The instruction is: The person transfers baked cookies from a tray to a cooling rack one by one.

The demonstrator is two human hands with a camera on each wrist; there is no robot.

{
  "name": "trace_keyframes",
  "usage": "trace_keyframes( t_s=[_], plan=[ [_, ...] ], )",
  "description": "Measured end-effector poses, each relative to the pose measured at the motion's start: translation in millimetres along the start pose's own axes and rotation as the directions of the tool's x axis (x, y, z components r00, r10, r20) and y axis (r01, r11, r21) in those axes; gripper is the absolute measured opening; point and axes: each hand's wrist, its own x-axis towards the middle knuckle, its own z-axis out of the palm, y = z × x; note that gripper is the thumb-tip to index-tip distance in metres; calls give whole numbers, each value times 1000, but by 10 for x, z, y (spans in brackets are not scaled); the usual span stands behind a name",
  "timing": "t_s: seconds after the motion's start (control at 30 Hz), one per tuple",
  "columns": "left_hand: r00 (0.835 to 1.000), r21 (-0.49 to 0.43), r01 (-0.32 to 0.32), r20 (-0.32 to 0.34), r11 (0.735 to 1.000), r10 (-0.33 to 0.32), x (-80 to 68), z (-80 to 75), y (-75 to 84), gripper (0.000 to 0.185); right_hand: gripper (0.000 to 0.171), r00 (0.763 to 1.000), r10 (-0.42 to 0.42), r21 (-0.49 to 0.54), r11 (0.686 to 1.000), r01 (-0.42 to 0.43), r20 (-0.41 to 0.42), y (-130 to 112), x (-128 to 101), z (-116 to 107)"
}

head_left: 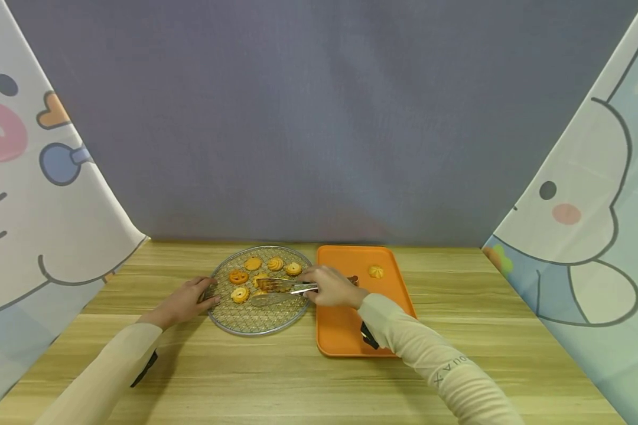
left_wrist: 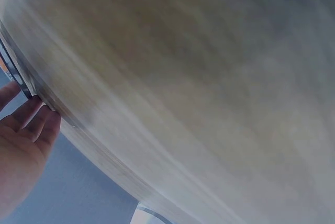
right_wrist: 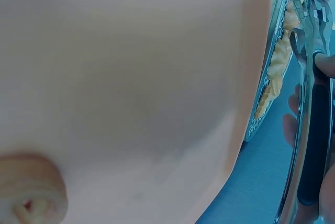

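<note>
Reaching right hand [head_left: 332,287] gripping tongs [head_left: 282,287] (level), left hand [head_left: 183,302] steadying rack [head_left: 255,321]

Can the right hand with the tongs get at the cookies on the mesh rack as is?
Likely yes. The right hand holds the tongs, tips already over the cookies on the mesh rack; nothing blocks them, and the left hand steadies the rim.

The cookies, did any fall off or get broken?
Nothing stands out. The cookies lie flat on the round mesh rack, one cookie sits on the orange tray, and none is on the table. The right hand holds tongs; the left hand steadies the rack's rim.
</note>
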Motion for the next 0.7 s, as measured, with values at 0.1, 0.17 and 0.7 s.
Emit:
trace_keyframes(
  t_s=[0.1, 0.17, 0.7],
  plan=[
    [1000, 2, -4, -4, 1000, 4, -2, -2, 1, 45, 35, 1000, -5, -6, 1000, 5, -9, -8, -7, -15],
    [1000, 3, -5, -4, 1000, 5, -2, -1, 1, 45, 35, 1000, -5, -1, 1000, 5, -14, -13, -19, -35],
    [1000, -18, -2, -1, 1000, 2, 3, -7, -6, 44, 37, 1000, 9, 61, 998, -8, -8, 43, -199, -225]
  ],
)
